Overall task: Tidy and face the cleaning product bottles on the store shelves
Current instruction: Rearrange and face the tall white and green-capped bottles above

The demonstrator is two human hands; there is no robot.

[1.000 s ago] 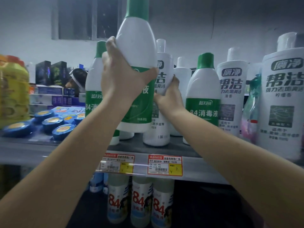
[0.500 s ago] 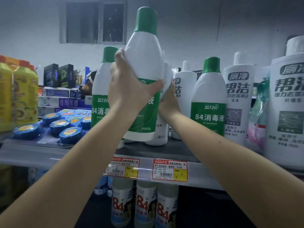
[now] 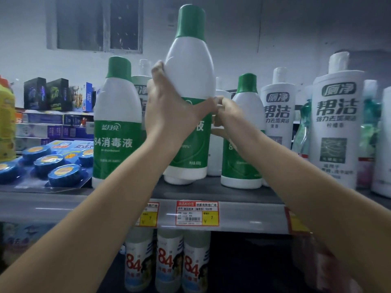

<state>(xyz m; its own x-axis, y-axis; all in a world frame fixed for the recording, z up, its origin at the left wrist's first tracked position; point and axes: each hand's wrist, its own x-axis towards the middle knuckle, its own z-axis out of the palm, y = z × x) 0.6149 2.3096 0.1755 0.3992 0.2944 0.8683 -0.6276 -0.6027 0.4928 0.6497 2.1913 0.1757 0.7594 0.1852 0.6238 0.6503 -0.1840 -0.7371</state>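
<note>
My left hand (image 3: pixel 169 111) grips a tall white disinfectant bottle with a green cap and green label (image 3: pixel 190 70). The bottle is slightly tilted, with its base close over the grey shelf (image 3: pixel 232 193). Just behind and to its right, my right hand (image 3: pixel 230 117) curls around a plain white bottle (image 3: pixel 214 159) that is mostly hidden. A matching green-capped bottle (image 3: pixel 116 127) stands to the left with its label facing front. Another green-capped bottle (image 3: pixel 246 87) stands to the right, partly behind my right forearm.
Tall white toilet-cleaner bottles (image 3: pixel 336 127) line the shelf's right side. Blue disc packs (image 3: pixel 50 163) and a yellow bottle (image 3: pixel 6 123) sit at the left. Price tags (image 3: pixel 196 213) hang on the shelf edge. Bottles marked 84 (image 3: pixel 169 263) stand on the shelf below.
The white bottle in my right hand has gone back behind the held green-capped bottle, hiding its label. The green-capped bottle has come lower toward the shelf.
</note>
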